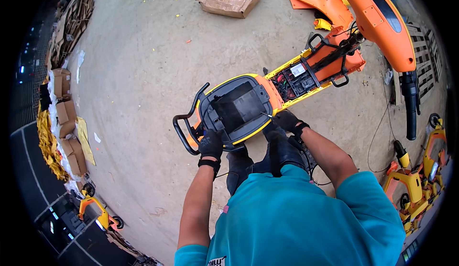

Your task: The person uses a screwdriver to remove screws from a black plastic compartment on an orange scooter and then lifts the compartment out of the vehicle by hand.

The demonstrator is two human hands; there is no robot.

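An orange and yellow scooter (272,92) stands across my front, its rear storage compartment (237,104) uncovered and an open deck (294,79) showing wiring. My left hand (210,142), in a black glove, is closed at the compartment's left front corner, beside the black tube rail (179,129); what it grips is hidden. My right hand (286,121), also gloved, is closed on a thin metal tool (267,115) at the compartment's right edge. The orange front cover and black handlebar grip (409,110) rise at upper right.
A taped cardboard box (227,0) and loose orange panels (315,3) lie beyond. Flattened cardboard (67,115) lines the left. Several yellow scooters (411,189) stand at right, another (95,208) at lower left. Pallets (420,55) and loose cables are at right.
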